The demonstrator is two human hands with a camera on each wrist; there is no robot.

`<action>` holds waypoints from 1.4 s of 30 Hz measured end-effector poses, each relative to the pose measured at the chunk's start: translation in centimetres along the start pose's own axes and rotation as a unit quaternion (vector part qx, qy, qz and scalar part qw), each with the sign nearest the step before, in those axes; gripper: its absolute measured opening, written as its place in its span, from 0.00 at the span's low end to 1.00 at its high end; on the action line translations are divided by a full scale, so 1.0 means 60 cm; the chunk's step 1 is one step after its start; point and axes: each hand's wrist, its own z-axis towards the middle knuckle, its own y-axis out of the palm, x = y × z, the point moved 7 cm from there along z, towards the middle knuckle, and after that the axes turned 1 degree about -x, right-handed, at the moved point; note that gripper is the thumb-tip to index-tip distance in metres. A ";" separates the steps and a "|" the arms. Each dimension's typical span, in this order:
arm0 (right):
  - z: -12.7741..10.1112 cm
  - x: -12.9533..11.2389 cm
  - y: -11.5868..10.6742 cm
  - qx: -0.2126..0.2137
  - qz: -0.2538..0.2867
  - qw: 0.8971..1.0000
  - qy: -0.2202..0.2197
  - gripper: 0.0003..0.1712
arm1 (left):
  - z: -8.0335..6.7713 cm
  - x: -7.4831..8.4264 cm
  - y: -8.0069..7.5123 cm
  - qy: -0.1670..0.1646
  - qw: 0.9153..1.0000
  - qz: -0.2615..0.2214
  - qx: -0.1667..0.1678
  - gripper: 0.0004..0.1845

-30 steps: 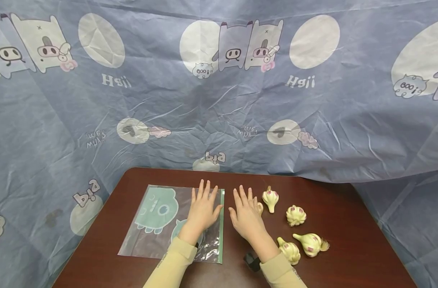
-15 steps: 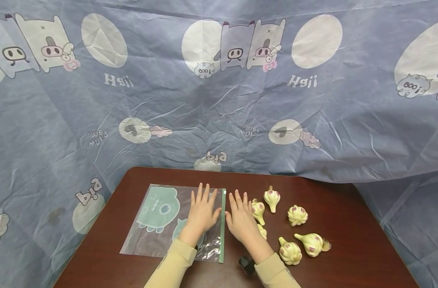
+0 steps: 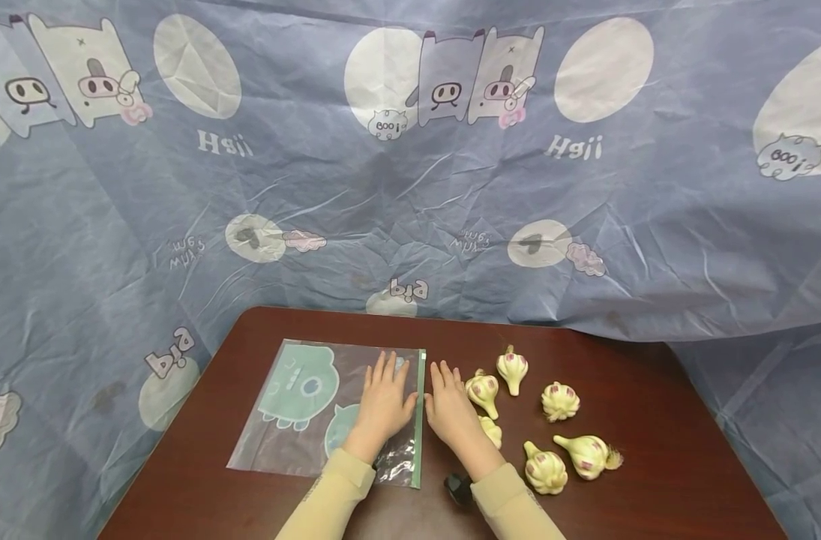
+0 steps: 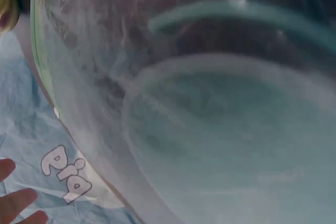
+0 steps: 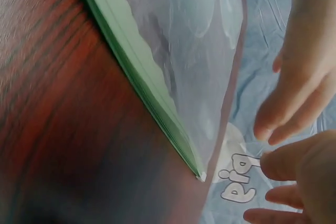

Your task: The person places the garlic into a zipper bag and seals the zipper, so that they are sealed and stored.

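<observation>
A clear zip bag with pale green cartoon prints lies flat, its green zip edge on the right. Over the bag's right part is my left hand, fingers straight and thumb near the zip edge. My right hand is just right of that edge, fingers straight and pointing away from me. Neither hand grips anything. Nearest the right hand are two garlic bulbs, one beside its fingers and another partly hidden by it. In the right wrist view the zip edge shows above the dark wood.
Several more garlic bulbs lie to the right, among them one at the back and one with roots. A black device sits at my right wrist. Behind the brown table hangs a blue printed cloth.
My right hand has moved left, closer to the zip edge, uncovering garlic bulbs beside it. My left hand has shifted slightly toward me. The bag and garlic stay in place.
</observation>
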 end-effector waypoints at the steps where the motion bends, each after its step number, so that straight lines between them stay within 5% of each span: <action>1: 0.001 0.001 0.001 0.000 0.005 1.000 0.006 0.32 | 0.000 0.000 0.000 -0.003 1.000 -0.013 0.003 0.32; 16: 0.014 0.018 0.030 0.034 0.105 0.990 0.088 0.26 | 0.002 0.002 0.016 -0.068 0.989 -0.133 0.012 0.27; 31: 0.020 0.052 0.055 0.032 0.231 0.958 0.167 0.20 | 0.001 0.009 0.050 -0.138 0.976 -0.166 -0.027 0.24; 35: 0.019 0.062 0.069 0.013 0.298 0.934 0.199 0.21 | -0.001 0.013 0.055 -0.150 0.975 -0.158 -0.037 0.28; 42: 0.017 0.073 0.085 0.020 0.448 0.855 0.263 0.24 | -0.006 0.016 0.057 -0.163 0.974 -0.156 -0.039 0.32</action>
